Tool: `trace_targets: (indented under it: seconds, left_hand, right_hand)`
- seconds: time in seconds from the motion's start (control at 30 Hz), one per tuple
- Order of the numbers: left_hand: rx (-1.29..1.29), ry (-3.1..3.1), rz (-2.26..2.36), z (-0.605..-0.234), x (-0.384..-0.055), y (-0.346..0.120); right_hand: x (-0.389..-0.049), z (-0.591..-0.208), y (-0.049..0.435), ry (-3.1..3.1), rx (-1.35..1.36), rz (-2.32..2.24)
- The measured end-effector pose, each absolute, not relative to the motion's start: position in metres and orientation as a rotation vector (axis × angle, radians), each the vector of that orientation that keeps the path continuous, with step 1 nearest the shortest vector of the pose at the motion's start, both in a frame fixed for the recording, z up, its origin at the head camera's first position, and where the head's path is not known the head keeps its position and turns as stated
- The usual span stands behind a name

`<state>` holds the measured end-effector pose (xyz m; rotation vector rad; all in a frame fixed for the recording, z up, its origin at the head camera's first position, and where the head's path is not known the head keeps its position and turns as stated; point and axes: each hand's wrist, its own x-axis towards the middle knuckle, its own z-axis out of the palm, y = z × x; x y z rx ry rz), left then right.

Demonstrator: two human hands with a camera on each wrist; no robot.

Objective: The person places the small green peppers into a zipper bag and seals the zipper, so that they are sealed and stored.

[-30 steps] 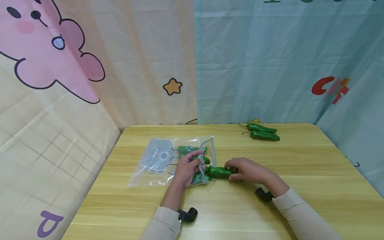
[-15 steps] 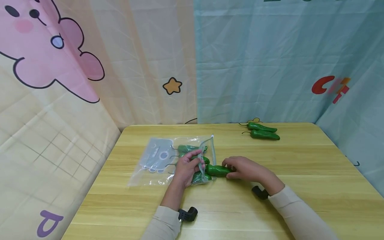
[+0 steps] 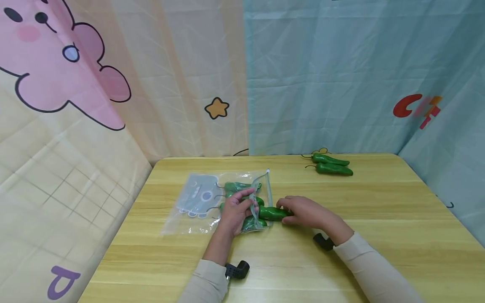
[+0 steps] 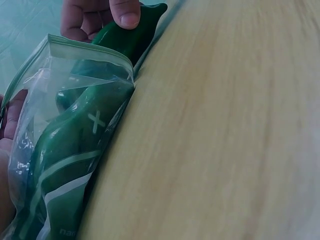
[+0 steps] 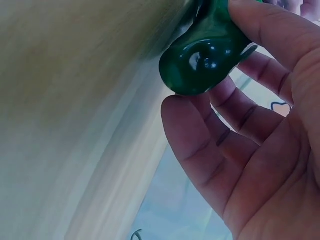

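A clear zip bag (image 3: 201, 195) with a printed pattern lies on the table, several green peppers (image 3: 236, 187) inside it. My left hand (image 3: 235, 212) pinches the upper edge of its mouth, lifting it so the opening faces right. My right hand (image 3: 305, 212) grips another green pepper (image 3: 270, 213) by its blunt end, thumb on one side and fingers on the other. That pepper's stem half is in the bag, stem pointing left. In the left wrist view, the gripped pepper (image 4: 132, 42) passes through the bag's mouth behind a bagged pepper (image 4: 65, 145).
Two more green peppers, a nearer one (image 3: 333, 169) and a farther one (image 3: 329, 159), lie side by side at the back right of the wooden table (image 3: 379, 202). A printed curtain (image 3: 322, 84) hangs directly behind the table's back edge.
My right hand has moved left, sliding the pepper deeper into the bag. My left hand keeps its place on the bag's edge.
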<state>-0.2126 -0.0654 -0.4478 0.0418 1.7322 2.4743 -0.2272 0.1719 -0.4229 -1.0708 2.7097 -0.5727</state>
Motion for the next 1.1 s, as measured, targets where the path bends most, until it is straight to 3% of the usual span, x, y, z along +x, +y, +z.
trace_targets:
  seconds: [0.67,1.1]
  left_hand:
    - [0.047,1.713,2.479,-0.450,-0.213,-0.066]
    - [0.057,1.707,2.492,-0.448,-0.212,-0.065]
  right_hand:
    - [-0.223,-0.414,0.169,2.807,-1.108,-0.338]
    - [-0.231,-0.421,0.159,2.731,-1.027,-0.574]
